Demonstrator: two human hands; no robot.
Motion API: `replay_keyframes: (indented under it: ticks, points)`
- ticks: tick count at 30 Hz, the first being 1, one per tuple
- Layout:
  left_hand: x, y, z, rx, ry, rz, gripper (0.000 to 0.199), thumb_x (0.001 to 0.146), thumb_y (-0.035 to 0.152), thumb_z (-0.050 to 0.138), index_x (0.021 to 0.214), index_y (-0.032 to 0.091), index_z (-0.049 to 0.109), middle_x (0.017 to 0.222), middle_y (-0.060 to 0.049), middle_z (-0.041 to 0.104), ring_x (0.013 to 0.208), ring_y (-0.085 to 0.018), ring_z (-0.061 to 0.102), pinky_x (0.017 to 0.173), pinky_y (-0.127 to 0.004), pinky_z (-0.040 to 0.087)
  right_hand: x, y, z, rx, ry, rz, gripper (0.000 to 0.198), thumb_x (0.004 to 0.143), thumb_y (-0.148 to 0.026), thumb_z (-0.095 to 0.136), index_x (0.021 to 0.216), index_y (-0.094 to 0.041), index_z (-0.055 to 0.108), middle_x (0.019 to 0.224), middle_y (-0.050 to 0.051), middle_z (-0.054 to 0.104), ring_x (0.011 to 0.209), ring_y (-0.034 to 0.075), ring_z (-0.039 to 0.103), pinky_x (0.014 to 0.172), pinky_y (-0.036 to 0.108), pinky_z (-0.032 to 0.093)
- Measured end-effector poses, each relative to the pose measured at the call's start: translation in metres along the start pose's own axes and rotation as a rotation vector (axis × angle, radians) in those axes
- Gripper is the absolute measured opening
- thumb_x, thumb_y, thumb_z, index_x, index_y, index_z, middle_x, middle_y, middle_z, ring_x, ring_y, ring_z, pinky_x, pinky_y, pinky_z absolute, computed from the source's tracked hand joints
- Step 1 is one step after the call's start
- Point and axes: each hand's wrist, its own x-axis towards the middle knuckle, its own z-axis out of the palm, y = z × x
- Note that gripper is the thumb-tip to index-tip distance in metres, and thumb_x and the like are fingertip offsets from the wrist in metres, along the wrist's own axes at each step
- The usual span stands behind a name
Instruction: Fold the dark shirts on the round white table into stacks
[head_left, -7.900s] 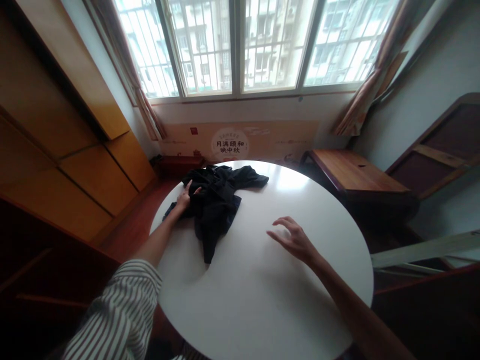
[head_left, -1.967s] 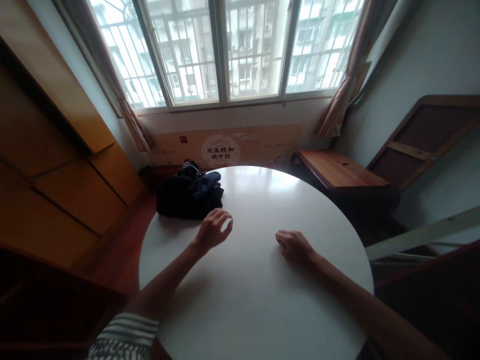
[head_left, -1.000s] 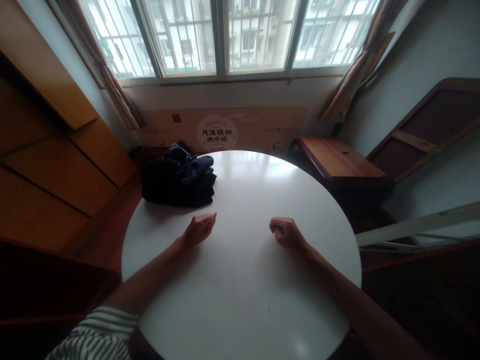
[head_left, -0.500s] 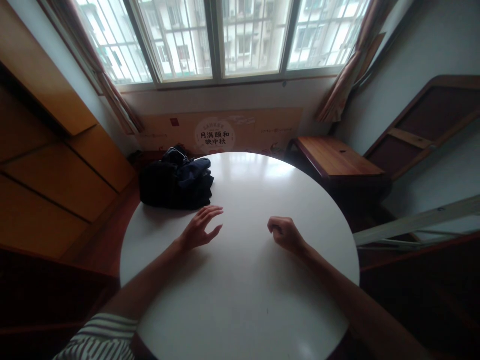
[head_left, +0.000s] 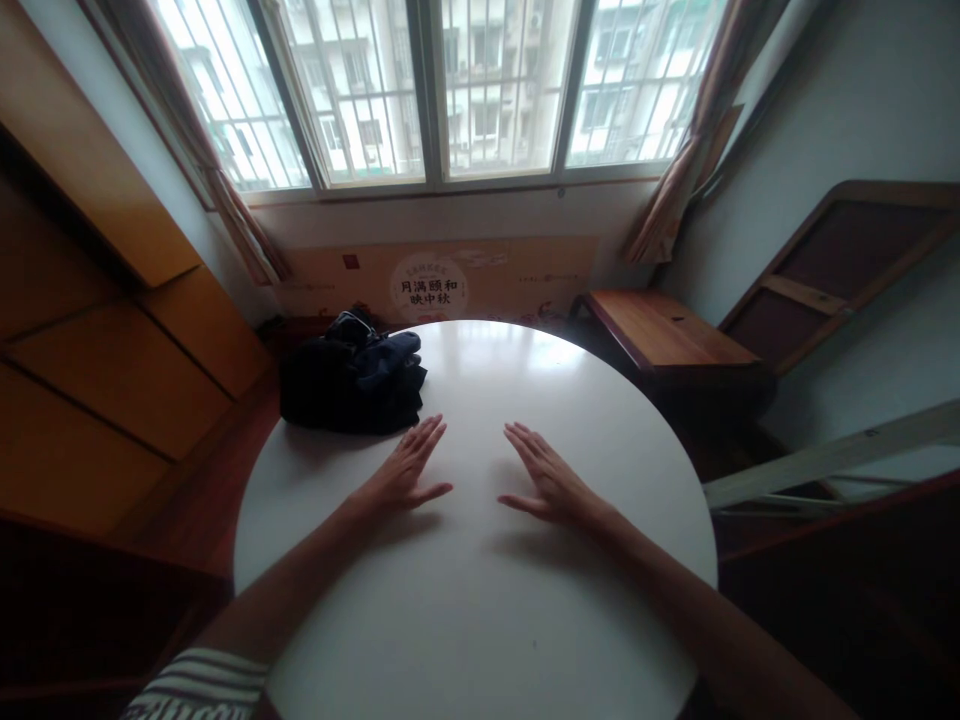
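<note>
plainly, hands [head_left: 406, 468] spread near dark clothing [head_left: 349, 385]

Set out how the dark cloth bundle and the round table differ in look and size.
The dark cloth bundle is black and navy; the round table is white. The dark cloth bundle is lumpy and folded, while the round table has a flat, shiny top. The dark cloth bundle is much smaller, taking up only the far left part of the round table.
</note>
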Motion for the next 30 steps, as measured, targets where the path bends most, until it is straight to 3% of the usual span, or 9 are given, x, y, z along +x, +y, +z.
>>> replay_keyframes:
  ticks: [3,7,14,23,30]
  points:
    - [0.000,-0.001,0.000,0.032,-0.093,-0.024,0.103,0.087,0.070,0.052,0.159,0.017,0.002,0.164,-0.017,0.011,0.151,-0.031,0.012,0.123,-0.050,0.016,0.000,0.004,0.008,-0.079,-0.097,0.009,0.113,0.081,-0.076,0.055,0.158,-0.008,0.008,0.160,0.024,0.020,0.150,0.035,0.017,0.120,0.055,0.021]
    - [-0.001,0.000,0.000,0.055,-0.118,-0.029,0.105,0.085,0.075,0.047,0.159,0.013,0.004,0.164,-0.018,0.009,0.152,-0.030,0.011,0.123,-0.047,0.014,0.000,0.004,0.012,-0.114,-0.124,0.042,0.120,0.078,-0.081,0.051,0.159,-0.009,0.000,0.162,0.023,0.015,0.150,0.034,0.013,0.121,0.054,0.018]
    - [-0.002,0.003,0.003,0.092,-0.234,-0.078,0.112,0.080,0.084,0.043,0.158,0.009,0.014,0.162,-0.020,0.015,0.151,-0.032,0.016,0.121,-0.051,0.012,0.003,0.000,0.009,-0.146,-0.262,0.082,0.122,0.075,-0.089,0.043,0.157,-0.003,0.015,0.160,0.024,0.018,0.149,0.036,0.018,0.121,0.053,0.015]
    - [-0.001,0.009,-0.001,0.120,-0.265,-0.081,0.116,0.078,0.086,0.042,0.158,0.008,0.011,0.162,-0.021,0.012,0.151,-0.032,0.012,0.122,-0.048,0.010,0.003,-0.001,0.009,-0.169,-0.250,0.081,0.122,0.075,-0.089,0.042,0.158,-0.005,0.014,0.160,0.023,0.020,0.149,0.036,0.019,0.121,0.052,0.015]
    - [0.000,0.010,-0.002,0.119,-0.257,-0.078,0.113,0.079,0.083,0.046,0.157,0.008,0.016,0.162,-0.021,0.013,0.151,-0.033,0.013,0.121,-0.050,0.011,0.003,0.002,0.011,-0.174,-0.233,0.070,0.115,0.078,-0.086,0.042,0.155,-0.003,0.023,0.159,0.025,0.024,0.148,0.036,0.023,0.120,0.053,0.017]
